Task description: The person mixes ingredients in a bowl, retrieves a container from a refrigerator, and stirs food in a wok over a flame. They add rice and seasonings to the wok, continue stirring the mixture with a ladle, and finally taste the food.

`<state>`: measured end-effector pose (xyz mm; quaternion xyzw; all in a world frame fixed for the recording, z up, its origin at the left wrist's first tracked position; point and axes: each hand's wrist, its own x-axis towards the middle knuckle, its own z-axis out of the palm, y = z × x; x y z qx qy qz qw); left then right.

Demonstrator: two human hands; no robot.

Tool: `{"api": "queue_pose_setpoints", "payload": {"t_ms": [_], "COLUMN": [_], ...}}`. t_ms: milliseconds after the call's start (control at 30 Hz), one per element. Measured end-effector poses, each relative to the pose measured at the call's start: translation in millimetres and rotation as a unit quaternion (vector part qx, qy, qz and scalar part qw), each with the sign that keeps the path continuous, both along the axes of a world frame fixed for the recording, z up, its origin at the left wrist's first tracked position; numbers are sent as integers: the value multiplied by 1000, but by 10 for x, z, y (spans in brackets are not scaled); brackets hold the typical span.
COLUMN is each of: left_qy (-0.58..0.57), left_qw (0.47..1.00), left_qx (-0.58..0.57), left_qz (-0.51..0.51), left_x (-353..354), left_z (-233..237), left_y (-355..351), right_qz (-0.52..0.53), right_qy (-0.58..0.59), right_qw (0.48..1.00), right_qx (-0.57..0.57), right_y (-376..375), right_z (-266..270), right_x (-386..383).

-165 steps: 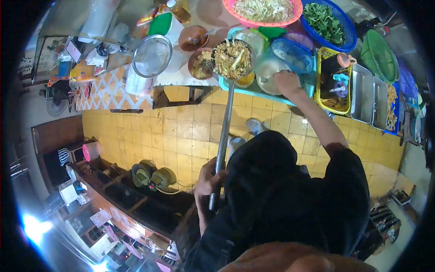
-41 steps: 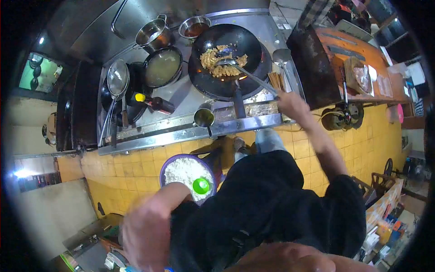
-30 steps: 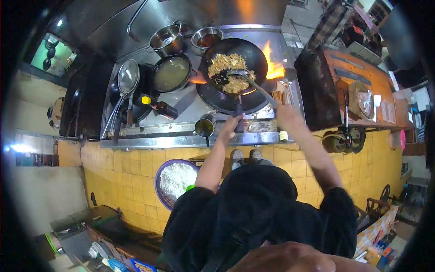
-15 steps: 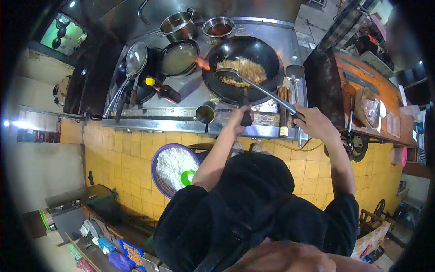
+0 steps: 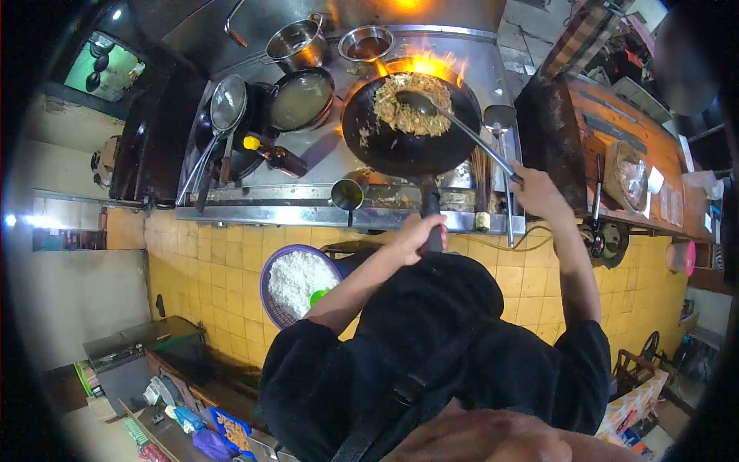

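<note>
Our left hand (image 5: 419,231) is clamped round the handle of the wok (image 5: 385,146), and our right hand (image 5: 539,192) is closed on the long shaft of the ladle (image 5: 416,100). The wok sits over the burner on the steel counter (image 5: 308,215), with flames (image 5: 419,63) licking its far rim. The noodles (image 5: 412,119) lie heaped on that far side, under the ladle's bowl. To toss well, we judge short pulls from the left wrist best, while the ladle drags the heap toward the middle. The danger is noodles going over the rim into the fire, and a swing of the wok knocking the small cup (image 5: 348,194) just beside it.
</note>
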<state>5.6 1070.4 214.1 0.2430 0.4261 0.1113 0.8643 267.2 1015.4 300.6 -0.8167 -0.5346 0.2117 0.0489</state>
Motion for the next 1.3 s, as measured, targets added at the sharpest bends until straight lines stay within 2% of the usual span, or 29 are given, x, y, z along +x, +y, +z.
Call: {"api": "queue_pose_setpoints", "payload": {"t_ms": [33, 67, 133, 167, 200, 233, 267, 333, 400, 433, 467, 533, 567, 600, 633, 667, 700, 733, 800, 867, 900, 933, 1000, 1067, 1100, 1133, 1167, 1200, 1300], "left_qy": [-7, -15, -50, -23, -49, -27, -6, -10, -14, -19, -25, -14, 79, 174, 128, 56, -134, -186, -164, -137, -176, -143, -88, 16, -27, 11, -3, -18, -46], "left_qw": [999, 998, 994, 989, 983, 981, 979, 975, 972, 975, 978, 984, 979, 965, 965, 979, 965, 973, 971, 968, 970, 976, 988, 989, 994, 999, 1000, 1000, 991], "left_qx": [-28, -58, 85, 144, 171, 179, 190, 211, 228, 214, 201, 170, 182, 192, 152, 69, -69, -36, -134, -185, -145, -116, -54, 40, -32, 0, -2, -10, 39], "left_qz": [18, 36, 50, 35, 50, 65, 80, 63, 52, 50, 48, 46, 47, 46, 174, 182, 215, 129, 112, 100, 86, 121, 118, 138, 103, 39, 17, -2, 115], "left_x": [16, 42, 87, 103, 116, 155, 173, 124, 160, 163, 139, 204, 265, 311, 504, 552, 483, 399, 262, 141, 77, 46, 12, 160, 125, 100, 111, 114, 146], "left_z": [-24, -92, -496, -847, -1069, -1249, -1372, -1451, -1428, -1427, -1422, -1179, -976, -887, -1687, -943, -2, 104, 603, 200, -112, -449, -899, -55, 129, 216, 289, 314, -338], "left_y": [60, 122, 375, 556, 669, 802, 888, 962, 1072, 1074, 1049, 1034, 946, 899, 972, 743, 523, 491, 331, 571, 713, 773, 796, 200, 21, -102, -29, 25, 591], "right_qz": [-34, -30, -30, 0, -7, -14, -16, 122, 40, 187, 190, 42, 91, 98, 113, 126, 122, 119, 145, 174, 200, 198, 214, 211, 193, 173, 174, 173, 153], "right_qy": [148, 147, 181, 104, 122, 140, 141, 53, 67, -77, -76, -112, -48, -47, 38, 124, 47, -31, -157, -158, -164, -165, -175, -198, -206, -214, -191, -191, -145], "right_qw": [987, 987, 983, 994, 992, 990, 990, 989, 981, 977, 977, 993, 995, 994, 993, 984, 991, 992, 975, 971, 966, 966, 960, 957, 959, 961, 966, 966, 978], "right_qx": [-47, -49, -25, 31, 28, 25, 24, 64, -180, -65, -68, 16, -2, -9, -10, -8, -14, -21, -57, -33, -3, -7, 43, 25, 12, 3, -12, -13, -6], "right_y": [55, 129, 279, 428, 589, 711, 714, 838, 1048, 1118, 1144, 1270, 1195, 1036, 924, 853, 675, 457, 269, 122, 43, -16, -115, -129, -131, -120, -117, -99, -197], "right_z": [143, 101, -223, -801, -1164, -1340, -1317, -1000, -283, -676, -1085, -1590, -1525, -1397, -1159, -848, -284, 179, 365, 221, 169, 172, 211, 212, 155, 124, 142, 106, -186], "right_x": [40, 22, -78, -121, -269, -399, -296, 74, 211, 327, 167, -181, -338, -284, -148, -82, -166, -264, -309, -310, -301, -303, -354, -396, -430, -456, -464, -438, -375]}}
